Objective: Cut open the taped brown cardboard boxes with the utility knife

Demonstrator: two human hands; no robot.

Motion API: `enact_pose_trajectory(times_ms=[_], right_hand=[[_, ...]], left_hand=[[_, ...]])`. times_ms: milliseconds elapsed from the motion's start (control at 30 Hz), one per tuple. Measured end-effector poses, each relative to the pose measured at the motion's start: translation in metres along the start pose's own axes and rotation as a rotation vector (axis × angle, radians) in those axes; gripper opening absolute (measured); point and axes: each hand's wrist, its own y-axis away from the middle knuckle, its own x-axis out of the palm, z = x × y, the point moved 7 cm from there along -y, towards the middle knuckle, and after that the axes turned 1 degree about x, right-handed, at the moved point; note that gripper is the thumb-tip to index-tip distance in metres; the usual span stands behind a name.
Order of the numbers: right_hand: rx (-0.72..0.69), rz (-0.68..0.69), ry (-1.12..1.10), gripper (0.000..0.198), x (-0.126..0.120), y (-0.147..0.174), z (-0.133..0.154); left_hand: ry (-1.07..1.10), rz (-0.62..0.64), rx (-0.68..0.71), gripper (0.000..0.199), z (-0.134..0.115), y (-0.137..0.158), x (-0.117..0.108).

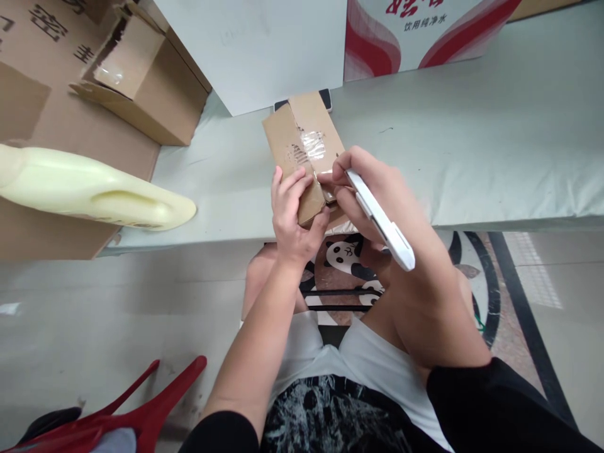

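Note:
A small brown cardboard box (278, 135) with clear tape along its top seam rests tilted at the front edge of the covered table. My left hand (292, 217) is closed around the near left part of the box, fingers on its top and thumb at its near side. In my right hand (365, 182) is a white box cutter (380, 217), its handle slanting back toward me. The fingertips of that hand meet the seam at the near end of the box; the cutter's tip is hidden behind them.
A pale-green cloth covers the table (472, 138). Behind the box stand a white carton (264, 44) and a red-and-white water carton (425, 38). A dark flat object (325, 99) lies partly under the box. At left are an opened cardboard box (146, 82), a pale-yellow bottle (94, 185) and a red chair (141, 415).

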Motion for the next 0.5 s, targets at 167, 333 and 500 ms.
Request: enact_pose_trajectory(times_ms=[167, 333, 500], right_hand=[[-0.005, 0.024, 0.011, 0.01, 0.001, 0.001, 0.0], [-0.06, 0.125, 0.031, 0.008, 0.004, 0.004, 0.008], [0.004, -0.005, -0.045, 0.009, -0.005, 0.004, 0.008]], left_hand=[[0.015, -0.012, 0.003, 0.046, 0.001, 0.002, 0.0], [0.011, -0.053, 0.045, 0.05, 0.001, 0.004, -0.002], [-0.039, -0.017, 0.045, 0.05, -0.001, 0.002, 0.0]])
